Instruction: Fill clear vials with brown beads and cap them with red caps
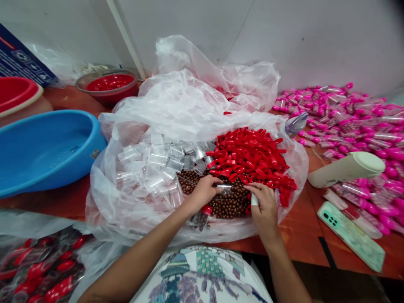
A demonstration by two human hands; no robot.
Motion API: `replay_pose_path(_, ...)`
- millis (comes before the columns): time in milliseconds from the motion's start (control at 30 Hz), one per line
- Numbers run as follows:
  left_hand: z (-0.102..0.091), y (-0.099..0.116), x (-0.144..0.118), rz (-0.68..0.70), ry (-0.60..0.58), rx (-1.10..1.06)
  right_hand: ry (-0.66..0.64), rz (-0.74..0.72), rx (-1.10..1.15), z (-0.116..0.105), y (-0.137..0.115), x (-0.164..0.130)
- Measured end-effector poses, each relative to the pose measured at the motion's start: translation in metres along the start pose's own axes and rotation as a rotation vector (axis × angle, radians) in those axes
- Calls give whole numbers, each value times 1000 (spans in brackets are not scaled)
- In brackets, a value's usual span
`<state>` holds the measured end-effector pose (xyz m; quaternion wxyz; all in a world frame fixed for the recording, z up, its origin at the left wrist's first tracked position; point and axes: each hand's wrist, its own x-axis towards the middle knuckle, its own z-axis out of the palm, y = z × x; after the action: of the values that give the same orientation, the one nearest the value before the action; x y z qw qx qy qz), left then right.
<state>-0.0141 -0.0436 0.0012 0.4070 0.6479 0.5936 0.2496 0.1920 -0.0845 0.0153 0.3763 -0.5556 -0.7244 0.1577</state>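
Note:
My left hand (pixel 205 191) is closed on a clear plastic tube (pixel 224 189), held over a heap of small brown beads (pixel 229 206). Facing it, my right hand (pixel 263 206) has its fingers bent together at the edge of a pile of red plastic caps (pixel 249 155); whether a piece is between the fingertips I cannot make out. A white wrap (pixel 254 199) shows on one right finger. Loose clear tubes (pixel 151 164) lie left of the beads. Below my left wrist is a red-capped tube (pixel 205 212). All these rest on a spread plastic bag (pixel 120 219).
A blue basin (pixel 47 151) and a bowl of red pieces (pixel 109 86) stand left. Right are many pink-capped tubes (pixel 347 118), a pale bottle (pixel 347 169), a phone (pixel 352 235) and a purple scoop (pixel 296 123). Red-capped filled tubes (pixel 41 269) lie in a bag lower left.

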Motion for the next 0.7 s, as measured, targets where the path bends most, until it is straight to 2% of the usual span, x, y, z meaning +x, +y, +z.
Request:
replay_pose_path(233,14,3,7,-46,-102,-259,16,13,-13,-1,3,0)
replay_pose_path(467,4,6,1,-177,-147,-642,15,11,-43,-4,6,3)
replay_pose_path(700,-11,3,-15,-273,-201,-902,-41,-28,-80,7,8,17)
